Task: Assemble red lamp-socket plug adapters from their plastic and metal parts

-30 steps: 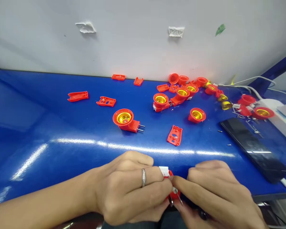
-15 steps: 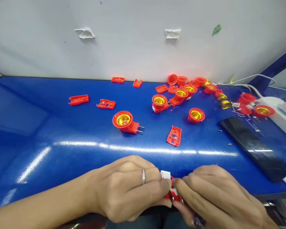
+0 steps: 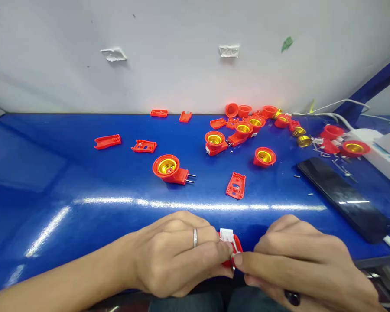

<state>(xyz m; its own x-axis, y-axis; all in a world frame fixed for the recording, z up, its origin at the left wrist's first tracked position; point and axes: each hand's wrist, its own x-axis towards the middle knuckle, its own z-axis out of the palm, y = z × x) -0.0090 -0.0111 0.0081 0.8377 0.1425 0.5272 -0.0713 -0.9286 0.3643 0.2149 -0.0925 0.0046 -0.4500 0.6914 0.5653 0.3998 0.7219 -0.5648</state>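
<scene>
My left hand (image 3: 182,255), with a ring on one finger, pinches a small red housing (image 3: 238,243) near the table's front edge. A white block (image 3: 226,235) sits at the housing's top. My right hand (image 3: 305,260) is closed, its index fingertip and thumb at the housing's right side beside a thin metal piece. A dark rounded tool end (image 3: 292,297) shows under the right palm. Beyond my hands lie a red socket with two pins (image 3: 170,170) and a red cover plate (image 3: 235,186).
More red covers (image 3: 107,141) lie at the left and back of the blue table (image 3: 68,173). Several red and gold sockets (image 3: 243,129) stand back right. A black phone (image 3: 344,199) with a white cable, small screws and a white power strip (image 3: 383,158) are at the right.
My right hand's fingers have shifted and spread slightly away from the left hand, uncovering more of the red housing and white block. The view has tilted slightly.
</scene>
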